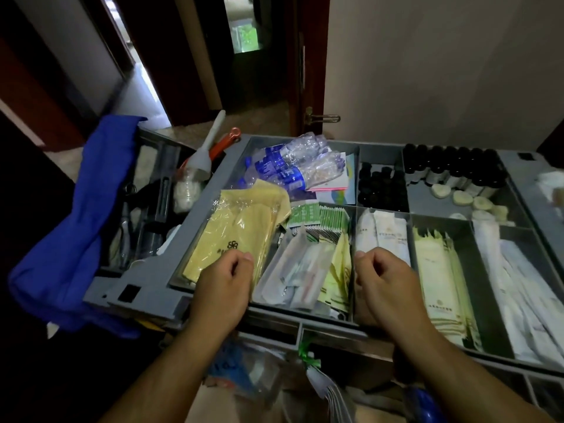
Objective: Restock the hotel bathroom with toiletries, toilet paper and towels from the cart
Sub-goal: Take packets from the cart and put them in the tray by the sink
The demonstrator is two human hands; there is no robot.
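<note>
The grey cart tray (146, 288) is split into several compartments of toiletries. My left hand (224, 280) hovers with loosely curled fingers over the near corner of a yellow wrapped packet (235, 230), holding nothing. My right hand (384, 277) hovers the same way over the divider beside tall white sachets (389, 233). Between my hands lie clear-wrapped kits (300, 270) and green-and-white sachets (317, 216). Pale yellow packets (439, 270) and white wrapped items (515, 282) fill the right compartments. Small dark-capped bottles (451, 166) and round soaps (464, 198) sit at the back.
Crushed water bottles (299, 166) lie at the back of the tray. A blue cloth (79, 227) hangs over the cart's left side beside a tool bin with a grey brush (204, 151). Behind the cart are an open doorway (244, 56), a wooden door with a brass handle (320, 117), and a white wall.
</note>
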